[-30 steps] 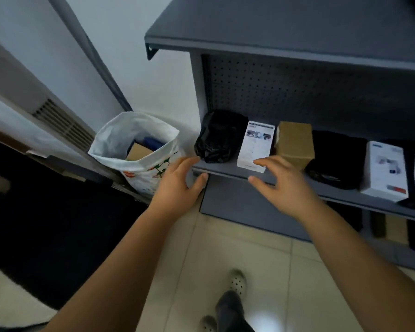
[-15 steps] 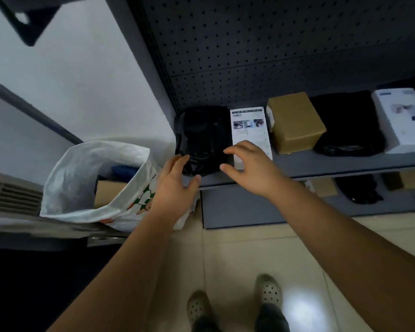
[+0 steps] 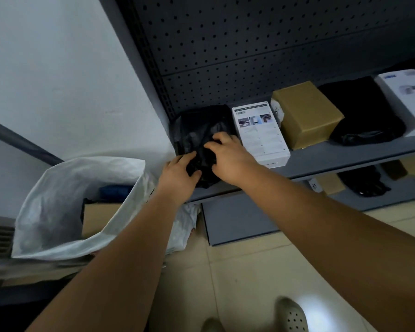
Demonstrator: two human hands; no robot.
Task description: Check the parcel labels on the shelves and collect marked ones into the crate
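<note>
Both hands grip a black plastic parcel (image 3: 197, 130) at the shelf's (image 3: 345, 154) left end — left hand (image 3: 180, 174) at its front edge, right hand (image 3: 228, 155) curled on top. The slack wrapping could slip or tear when lifted, or drag the touching white box (image 3: 259, 133) off the edge — no label shows yet.

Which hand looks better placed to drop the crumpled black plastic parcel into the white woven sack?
Probably the left hand: it grips the crumpled black plastic parcel on the side nearest the white woven sack. The right hand would have to cross over.
</note>
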